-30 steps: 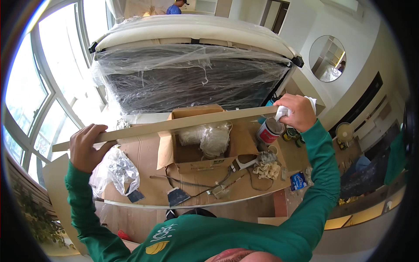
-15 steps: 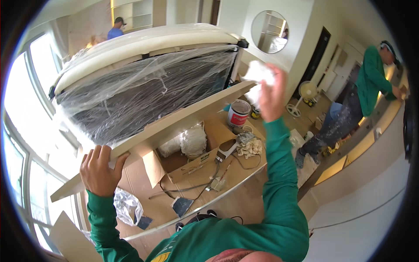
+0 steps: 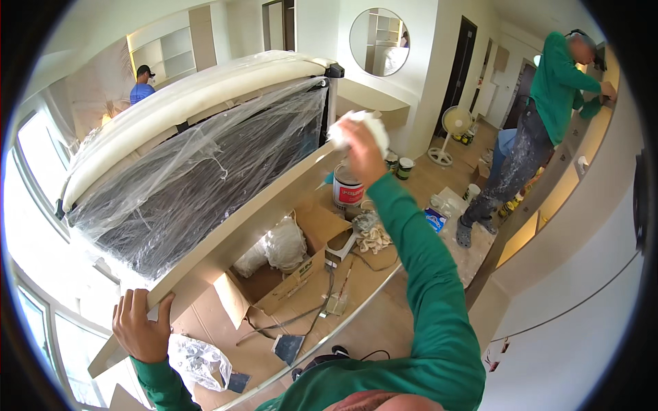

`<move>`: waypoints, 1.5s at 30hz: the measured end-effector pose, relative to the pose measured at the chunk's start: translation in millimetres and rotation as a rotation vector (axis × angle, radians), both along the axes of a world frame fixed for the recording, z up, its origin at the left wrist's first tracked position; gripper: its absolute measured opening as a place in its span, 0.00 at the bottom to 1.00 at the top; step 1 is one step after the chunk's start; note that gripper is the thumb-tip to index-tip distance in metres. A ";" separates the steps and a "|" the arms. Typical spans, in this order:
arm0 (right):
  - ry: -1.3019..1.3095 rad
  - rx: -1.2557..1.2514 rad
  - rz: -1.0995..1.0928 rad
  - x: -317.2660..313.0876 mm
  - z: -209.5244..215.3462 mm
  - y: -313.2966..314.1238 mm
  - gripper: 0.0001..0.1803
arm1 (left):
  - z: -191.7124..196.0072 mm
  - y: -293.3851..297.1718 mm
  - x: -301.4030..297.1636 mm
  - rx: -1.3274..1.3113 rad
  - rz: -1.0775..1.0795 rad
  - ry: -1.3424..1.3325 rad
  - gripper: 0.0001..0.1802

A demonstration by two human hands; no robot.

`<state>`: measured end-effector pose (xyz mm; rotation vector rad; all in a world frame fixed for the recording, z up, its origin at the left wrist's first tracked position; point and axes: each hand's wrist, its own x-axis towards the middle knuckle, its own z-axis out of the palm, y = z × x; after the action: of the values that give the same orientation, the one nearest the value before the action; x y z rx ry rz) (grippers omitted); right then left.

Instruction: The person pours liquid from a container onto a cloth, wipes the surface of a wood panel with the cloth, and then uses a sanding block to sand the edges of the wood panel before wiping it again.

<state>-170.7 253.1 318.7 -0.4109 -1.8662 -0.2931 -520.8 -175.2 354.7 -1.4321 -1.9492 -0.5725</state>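
Steeper slant in view than earlier: long beige board (image 3: 212, 251), along far side of open cardboard box (image 3: 295, 281).
Left hand (image 3: 142, 326) grips near left end; right hand (image 3: 364, 153) clutches white cloth (image 3: 376, 130) at far end, hold on board unclear.

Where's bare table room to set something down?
Best: brown cardboard between the clear plastic bag and open brown box, near the long beige board. Narrower: beside the dark square sheet, along the curved table edge. Crowded: right end, around the red-labelled metal can and crumpled cream cloth.

Right of the board (image 3: 233, 243) sits the box (image 3: 293, 282), with the can (image 3: 348, 193) beyond it, farther right
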 end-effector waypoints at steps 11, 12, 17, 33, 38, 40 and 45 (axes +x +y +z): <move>0.290 -0.059 -0.079 67.9 33.5 68.3 0.30 | -3.3 -12.8 3.0 0.023 0.057 -0.056 0.20; 0.186 -0.168 0.020 51.7 24.8 55.5 0.31 | -4.3 -10.9 4.1 0.057 0.053 -0.049 0.20; -0.110 -0.009 0.097 -57.8 2.1 -64.2 0.34 | 4.1 10.4 -2.0 0.062 0.032 -0.061 0.25; -0.244 0.152 0.195 -199.8 45.8 -132.5 0.24 | -105.2 -164.4 -228.1 0.746 0.008 -0.500 0.67; -0.204 0.182 0.123 -256.1 33.5 -177.4 0.24 | -101.7 -130.7 -275.3 0.583 -0.595 -0.936 0.31; -0.207 0.186 0.127 -292.8 33.1 -225.5 0.24 | -94.6 -117.3 -269.6 0.618 -0.684 -0.965 0.20; -0.300 0.158 0.319 -409.7 36.5 -378.5 0.28 | -84.4 -129.7 -270.8 0.601 -0.596 -0.716 0.15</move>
<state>-580.4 -125.4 355.2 0.0452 -2.1468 -0.2942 -791.6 -304.9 270.3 -1.4879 -1.5363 -1.9740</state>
